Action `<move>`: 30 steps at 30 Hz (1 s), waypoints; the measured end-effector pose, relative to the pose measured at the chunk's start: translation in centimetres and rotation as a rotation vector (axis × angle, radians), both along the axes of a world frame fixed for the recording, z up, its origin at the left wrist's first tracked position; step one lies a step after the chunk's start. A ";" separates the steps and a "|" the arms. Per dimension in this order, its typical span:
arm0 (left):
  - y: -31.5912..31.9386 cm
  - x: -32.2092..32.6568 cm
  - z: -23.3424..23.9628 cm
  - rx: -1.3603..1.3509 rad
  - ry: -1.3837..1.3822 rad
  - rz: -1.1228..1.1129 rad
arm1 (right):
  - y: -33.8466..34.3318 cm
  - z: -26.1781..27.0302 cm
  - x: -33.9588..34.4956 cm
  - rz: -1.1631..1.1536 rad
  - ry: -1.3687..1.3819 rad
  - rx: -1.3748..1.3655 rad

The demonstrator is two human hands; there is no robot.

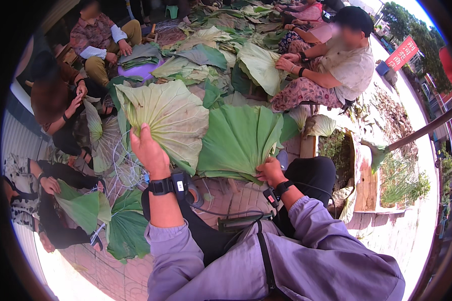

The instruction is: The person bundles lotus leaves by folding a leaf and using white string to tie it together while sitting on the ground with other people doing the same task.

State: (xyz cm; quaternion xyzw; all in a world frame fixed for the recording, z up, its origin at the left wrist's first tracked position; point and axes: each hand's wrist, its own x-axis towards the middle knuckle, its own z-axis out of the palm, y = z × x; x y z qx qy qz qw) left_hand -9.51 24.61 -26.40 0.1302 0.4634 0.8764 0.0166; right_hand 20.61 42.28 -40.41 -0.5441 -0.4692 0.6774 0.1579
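My left hand point(150, 152) holds a pale, veined lotus leaf point(173, 116) at its left edge, the thumb lying on the leaf and the fingers hidden behind it. Further right, my right hand point(271, 172) grips the lower right corner of a stack of folded green lotus leaves point(237, 139). The pale leaf overlaps the left side of this stack. Beyond both spreads a large heap of green and drying lotus leaves point(203, 56). Each of my wrists wears a black strap with a small device.
Co-workers sit at left and right, handling leaves. White strings point(126, 161) tangle left of my left hand. More green leaves point(128, 225) lie on the brick paving at lower left. A wooden planter box point(365, 192) stands at right. A cable runs between my wrists.
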 end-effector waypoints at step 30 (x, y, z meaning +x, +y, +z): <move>5.7 9.9 -4.8 -0.463 0.183 -0.490 | -2.2 13.1 -5.6 0.415 0.352 0.224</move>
